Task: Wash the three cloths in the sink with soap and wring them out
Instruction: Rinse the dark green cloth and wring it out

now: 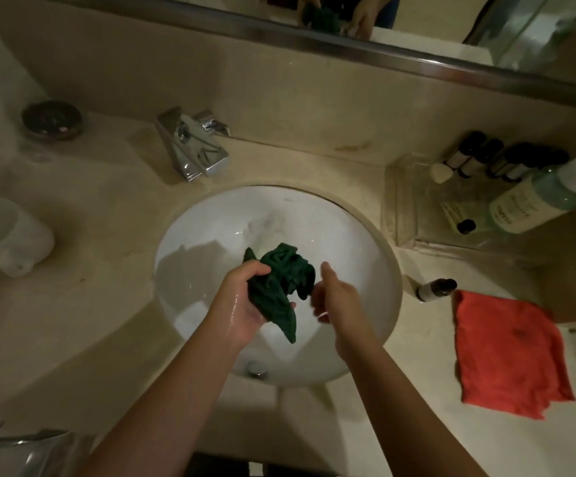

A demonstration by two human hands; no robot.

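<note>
Green cloth point(281, 284): nubby, wet-looking. Sink point(365, 235): glossy white ceramic. Faucet point(193, 146): polished chrome. Tabletop point(90, 287): smooth beige stone. Orange cloth point(510, 352): matt woven.

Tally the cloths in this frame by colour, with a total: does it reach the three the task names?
Green cloth, bunched over the sink, gripped by the left hand, right hand beside it: 1
Orange-red cloth, lying on the counter: 1
Total: 2. A third cloth is not in view.
</note>
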